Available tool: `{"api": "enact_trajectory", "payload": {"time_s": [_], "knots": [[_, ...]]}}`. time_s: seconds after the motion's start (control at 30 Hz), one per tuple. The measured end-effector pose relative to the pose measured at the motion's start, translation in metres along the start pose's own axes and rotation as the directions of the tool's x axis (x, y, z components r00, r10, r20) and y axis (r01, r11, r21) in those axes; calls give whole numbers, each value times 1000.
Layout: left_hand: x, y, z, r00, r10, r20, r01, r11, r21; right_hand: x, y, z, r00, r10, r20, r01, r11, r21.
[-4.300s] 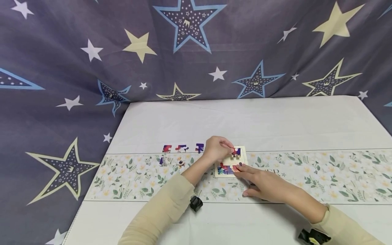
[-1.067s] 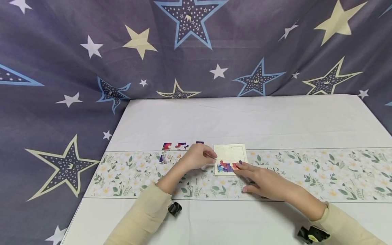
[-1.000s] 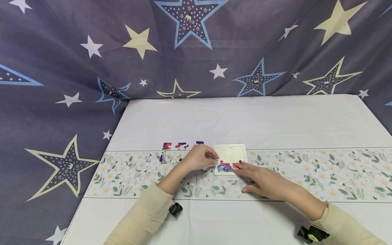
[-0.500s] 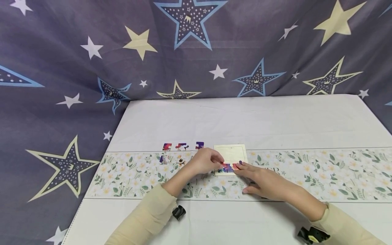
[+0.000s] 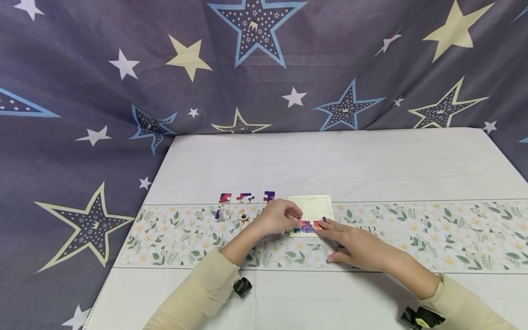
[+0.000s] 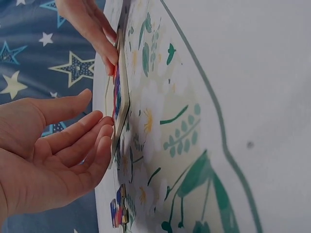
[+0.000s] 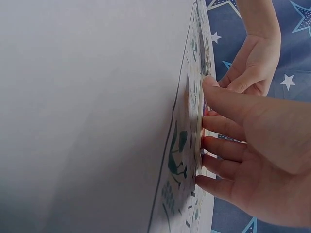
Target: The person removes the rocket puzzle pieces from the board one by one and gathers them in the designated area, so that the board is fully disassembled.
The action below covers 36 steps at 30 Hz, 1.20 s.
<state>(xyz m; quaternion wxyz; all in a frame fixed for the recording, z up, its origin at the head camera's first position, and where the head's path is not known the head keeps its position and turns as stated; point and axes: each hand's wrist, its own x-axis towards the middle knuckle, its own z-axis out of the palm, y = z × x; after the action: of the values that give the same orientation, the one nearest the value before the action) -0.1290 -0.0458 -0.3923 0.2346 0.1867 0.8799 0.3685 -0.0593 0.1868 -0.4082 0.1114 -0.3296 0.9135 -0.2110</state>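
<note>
A cream puzzle tray (image 5: 310, 201) lies on the table with joined, colourful jigsaw pieces (image 5: 307, 226) along its near side. My left hand (image 5: 277, 216) is at the tray's left edge. In the left wrist view its thumb stands apart from loosely bent fingers (image 6: 99, 141), whose tips touch the tray's edge, and nothing shows between them. From the right, my right hand (image 5: 354, 243) rests its outstretched fingertips on the near row of pieces. Its thumb is held away from the tray, as the right wrist view shows. My fingers hide parts of the row.
Several loose jigsaw pieces lie left of the tray, among them a red one (image 5: 225, 197), a purple one (image 5: 269, 196) and one with a face (image 5: 243, 217). A floral runner (image 5: 453, 238) crosses the white table (image 5: 350, 160). A starry curtain (image 5: 288, 68) hangs behind.
Earlier my left hand held a red and purple piece over the tray's far right; that spot is now bare. The hand went left, then right onto the near row's left end. My right hand stayed.
</note>
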Motion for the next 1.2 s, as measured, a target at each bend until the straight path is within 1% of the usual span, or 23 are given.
{"api": "enact_trajectory", "payload": {"time_s": [0.43,0.63,0.73,1.03,1.2], "knots": [[0,0,-2,1000,4,0,-4,998,-56,0,-1,-1,1000,12,-1,-12,1000,1],[2,0,0,1000,-12,-17,10,990,-142,-1,0,-1,1000,2,-2,-2,1000,6],[3,0,2,999,-18,-31,12,986,-168,0,0,-1,1000,-1,-4,1,1000,7],[5,-2,6,998,-39,-55,29,984,-176,-1,0,0,1000,2,-10,-2,1000,17],[4,-3,7,997,-59,-54,49,984,-172,-1,0,0,1000,-4,-11,5,1000,4]]}}
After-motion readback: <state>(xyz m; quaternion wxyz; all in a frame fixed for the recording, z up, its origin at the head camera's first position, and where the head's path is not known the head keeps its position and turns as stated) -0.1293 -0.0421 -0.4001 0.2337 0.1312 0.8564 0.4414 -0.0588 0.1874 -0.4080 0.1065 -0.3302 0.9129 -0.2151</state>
